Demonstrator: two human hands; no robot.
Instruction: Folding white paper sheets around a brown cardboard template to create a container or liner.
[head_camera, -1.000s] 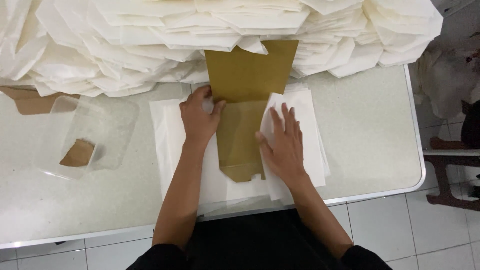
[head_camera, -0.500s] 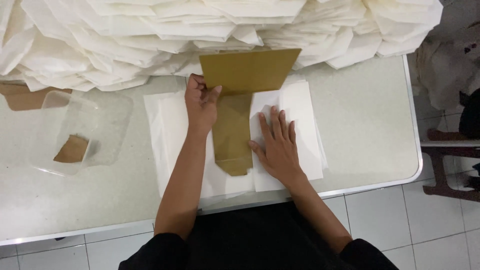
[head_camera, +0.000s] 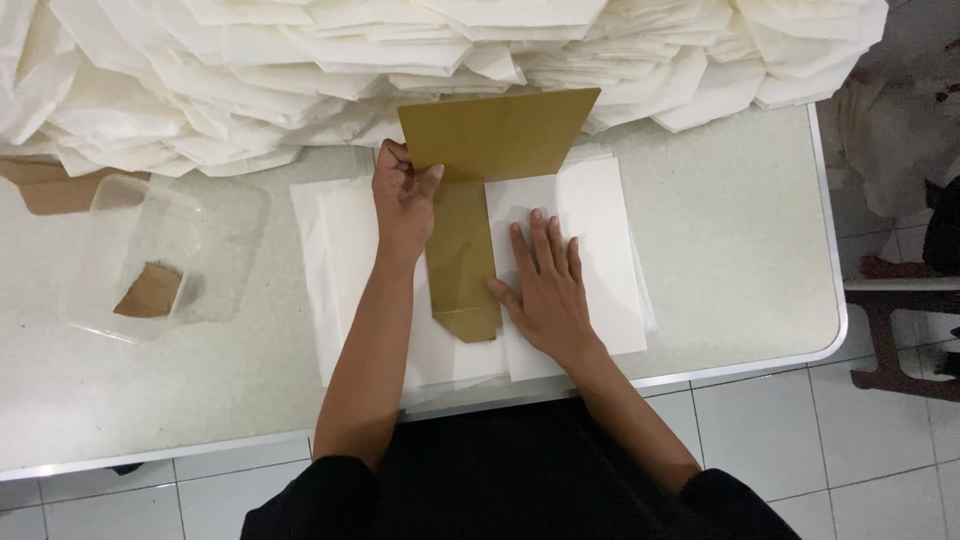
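L hand (head_camera: 403, 200) is pinched shut on the left edge of a gold-brown T-shaped cardboard template (head_camera: 480, 180), thumb on top, fingers curled under. Template lies on a stack of white paper sheets (head_camera: 340, 260) near table centre, its wide bar up by the heap of folded white paper (head_camera: 300, 70). R hand (head_camera: 545, 285) lies flat, fingers spread, pressing a folded white sheet (head_camera: 600, 230) just beside the template's stem. Clear plastic tray (head_camera: 150, 250) w/ a brown scrap sits off to the left on the white table (head_camera: 740, 250).
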